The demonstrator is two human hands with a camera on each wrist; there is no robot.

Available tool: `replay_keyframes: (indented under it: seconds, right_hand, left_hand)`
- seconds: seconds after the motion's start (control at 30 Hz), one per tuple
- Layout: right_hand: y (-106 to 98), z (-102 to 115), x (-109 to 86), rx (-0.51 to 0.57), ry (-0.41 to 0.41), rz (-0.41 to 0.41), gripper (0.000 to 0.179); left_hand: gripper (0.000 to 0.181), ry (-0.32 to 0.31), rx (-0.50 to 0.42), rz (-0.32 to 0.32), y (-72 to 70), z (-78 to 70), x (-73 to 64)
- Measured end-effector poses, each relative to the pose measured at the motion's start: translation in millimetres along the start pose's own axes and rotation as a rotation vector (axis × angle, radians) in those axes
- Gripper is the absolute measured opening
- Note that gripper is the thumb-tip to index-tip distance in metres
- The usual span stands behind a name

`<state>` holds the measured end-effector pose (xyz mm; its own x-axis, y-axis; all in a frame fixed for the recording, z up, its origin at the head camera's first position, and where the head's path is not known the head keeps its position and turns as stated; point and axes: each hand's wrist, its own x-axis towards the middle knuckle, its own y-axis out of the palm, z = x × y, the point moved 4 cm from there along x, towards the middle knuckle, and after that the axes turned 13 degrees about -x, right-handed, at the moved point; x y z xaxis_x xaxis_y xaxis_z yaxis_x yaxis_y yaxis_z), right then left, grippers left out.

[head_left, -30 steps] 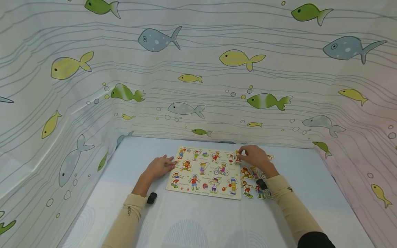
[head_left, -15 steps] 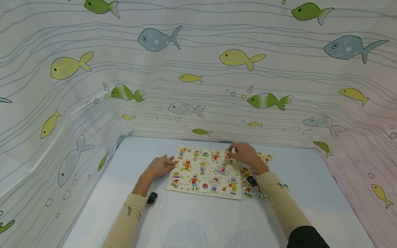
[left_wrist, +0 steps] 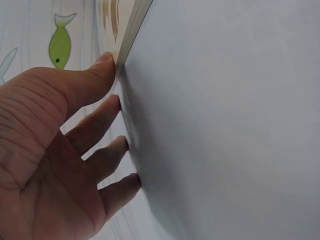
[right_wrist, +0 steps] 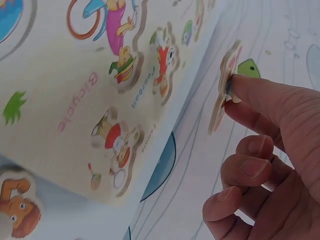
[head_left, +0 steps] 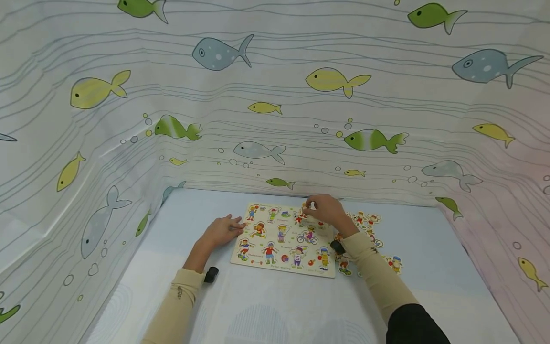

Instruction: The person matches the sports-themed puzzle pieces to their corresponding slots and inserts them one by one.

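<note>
A cream wooden puzzle board [head_left: 257, 247], printed with children at sports, lies flat on the table. My left hand [head_left: 222, 231] rests at its left edge; in the left wrist view the thumb [left_wrist: 92, 80] touches the board's edge and the spread fingertips meet the tabletop. Over the board's far right part, my right hand [head_left: 325, 209] pinches a wooden puzzle piece [right_wrist: 222, 92] between thumb and forefinger. The right wrist view shows that piece edge-on, raised beyond the board's far edge, with the other fingers curled loosely. Near it on the board are the football [right_wrist: 164, 62] and tennis [right_wrist: 116, 142] recesses.
Several loose figure pieces lie right of the board, among them one at the far side [head_left: 373, 220] and one farther right [head_left: 394, 264]; the right forearm [head_left: 369, 263] hides others. A fish-printed curtain [head_left: 296, 157] rises behind the table.
My right hand has moved left with the puzzle piece, from the board's right edge to over its far part. More loose pieces show behind it. The left hand has stayed put.
</note>
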<state>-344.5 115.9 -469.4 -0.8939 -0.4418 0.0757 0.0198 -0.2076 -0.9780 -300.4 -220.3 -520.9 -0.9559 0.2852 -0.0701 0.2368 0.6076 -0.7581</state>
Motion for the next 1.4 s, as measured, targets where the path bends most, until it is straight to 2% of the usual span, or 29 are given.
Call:
replay_keyframes:
  seconds: [0.4, 0.73, 1.1, 1.27, 1.4]
  right_hand:
    - [5.4, 16.9, 14.8, 0.03, -0.007, 0.012, 0.016]
    - [3.2, 32.4, 32.4, 0.012, -0.055, -0.022, 0.015]
    - [11.1, 47.0, 47.1, -0.025, 0.003, -0.005, 0.018]
    - [13.9, 62.8, 52.5, -0.012, -0.025, 0.029, 0.019]
    - [13.7, 74.7, 57.6, 0.003, -0.056, 0.021, 0.015]
  left_hand:
    - [0.03, -0.033, -0.004, 0.005, 1.7, 2.1, 0.3]
    - [0.031, -0.001, -0.007, -0.001, -2.9, -0.3, 1.7]
    - [0.03, 0.016, -0.024, 0.008, -0.6, -0.7, 5.2]
    - [0.031, -0.006, -0.021, 0.015, -0.7, 2.6, 3.1]
    - [0.031, 0.003, -0.032, 0.007, -0.2, 4.0, 3.1]
